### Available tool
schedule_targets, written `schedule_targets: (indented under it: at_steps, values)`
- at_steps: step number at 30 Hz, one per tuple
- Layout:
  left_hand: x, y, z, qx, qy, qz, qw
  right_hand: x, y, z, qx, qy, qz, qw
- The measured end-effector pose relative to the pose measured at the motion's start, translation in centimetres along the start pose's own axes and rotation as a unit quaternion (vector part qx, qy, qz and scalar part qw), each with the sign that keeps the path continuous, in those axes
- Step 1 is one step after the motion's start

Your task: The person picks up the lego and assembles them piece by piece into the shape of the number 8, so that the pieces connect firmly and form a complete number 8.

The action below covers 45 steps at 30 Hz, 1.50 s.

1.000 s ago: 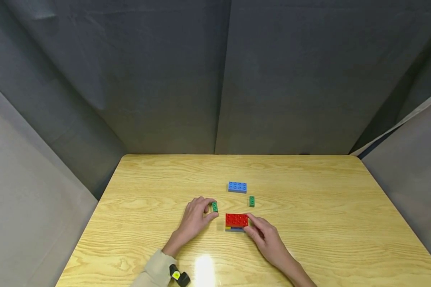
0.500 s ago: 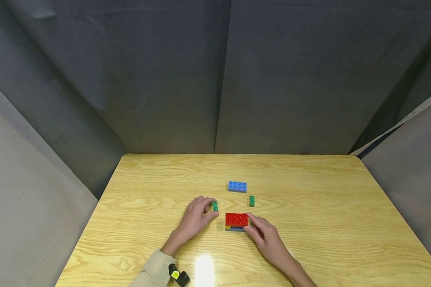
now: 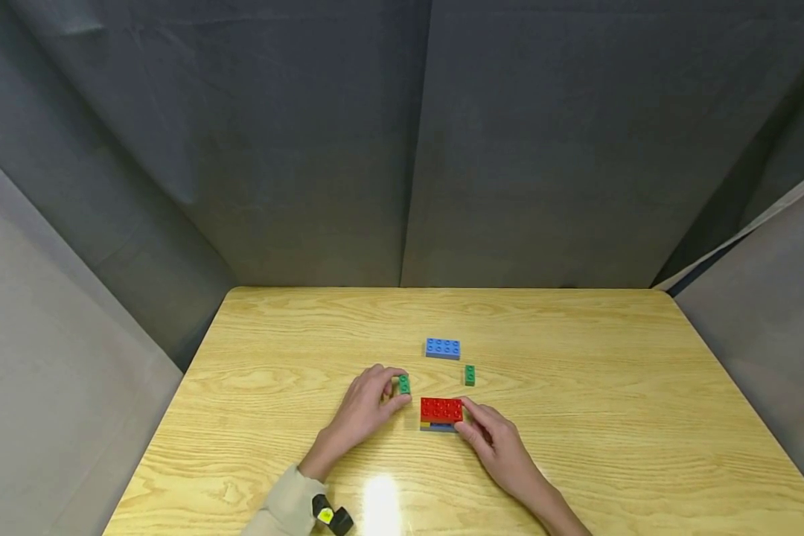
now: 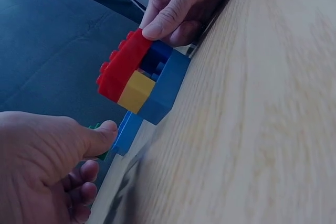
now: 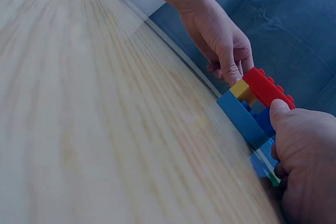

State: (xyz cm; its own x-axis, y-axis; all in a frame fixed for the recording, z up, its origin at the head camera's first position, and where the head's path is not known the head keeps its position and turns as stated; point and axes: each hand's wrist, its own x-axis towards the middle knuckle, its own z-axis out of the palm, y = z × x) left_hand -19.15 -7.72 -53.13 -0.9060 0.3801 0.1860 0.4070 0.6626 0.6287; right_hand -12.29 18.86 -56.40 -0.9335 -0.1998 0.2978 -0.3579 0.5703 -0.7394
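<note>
A small green brick (image 3: 404, 384) is pinched between thumb and fingers of my left hand (image 3: 364, 409); in the left wrist view the thumb of that hand (image 4: 47, 156) mostly hides it. Just right of it stands a stack with a red brick (image 3: 441, 409) on top, a yellow brick (image 4: 136, 91) and a darker blue brick (image 5: 265, 121) in the middle, and a blue brick (image 4: 165, 87) at the bottom. My right hand (image 3: 505, 454) grips the stack's right end, its thumb on the near side by the red brick.
On the wooden table (image 3: 295, 335), a separate blue brick (image 3: 443, 348) lies behind the stack. Another small green brick (image 3: 470, 375) is behind the stack's right end. Grey curtains (image 3: 308, 149) hang behind the table and at its sides.
My left hand has moved slightly right with the green brick, closer to the stack. My right hand and the stack have stayed in place.
</note>
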Motion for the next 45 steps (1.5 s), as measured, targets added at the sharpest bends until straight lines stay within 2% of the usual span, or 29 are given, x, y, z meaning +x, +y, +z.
schedule_targets:
  at_steps: [14,24,45]
  values:
    - [-0.1,0.7,-0.7,-0.001,-0.003,0.017,0.9999,0.0,-0.2,0.0,0.005,-0.003,0.004,1.0]
    - [-0.3,1.2,-1.1,-0.003,-0.016,0.012,0.9998,0.1,-0.2,-0.1,0.007,-0.004,0.002,1.0]
    - [-0.4,2.3,-1.9,0.0,-0.032,0.027,0.9991,0.0,-0.2,0.1,-0.002,0.003,0.003,1.0]
